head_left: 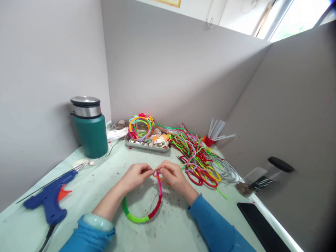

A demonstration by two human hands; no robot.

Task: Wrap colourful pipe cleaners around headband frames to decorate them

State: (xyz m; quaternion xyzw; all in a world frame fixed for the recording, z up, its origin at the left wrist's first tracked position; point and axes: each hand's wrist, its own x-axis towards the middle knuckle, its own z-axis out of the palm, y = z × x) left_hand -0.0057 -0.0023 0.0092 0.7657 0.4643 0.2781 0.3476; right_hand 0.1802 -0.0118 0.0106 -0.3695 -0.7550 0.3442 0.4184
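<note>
A ring wrapped in fuzzy pipe cleaner (138, 219), green, lime, red and pink, hangs or rests below my two hands over the table. My left hand (137, 177) pinches at the ring's top, fingertips closed. Right beside it, almost touching, my right hand (172, 176) is closed too, thumb and finger pinched by the pink end. A thin orange pipe cleaner (163, 180) runs from the ring's top under my right fingers. The exact spot between the fingertips is partly hidden.
At left lie a blue glue gun (49, 197) and a green thermos (90, 134). A metal tray (148, 147) holds buttons and finished rings (141, 126). Behind my right hand are loose pipe cleaners (183, 140), red-handled scissors (208, 178), glue sticks (216, 129), a jar (265, 176) and a black slab (258, 224).
</note>
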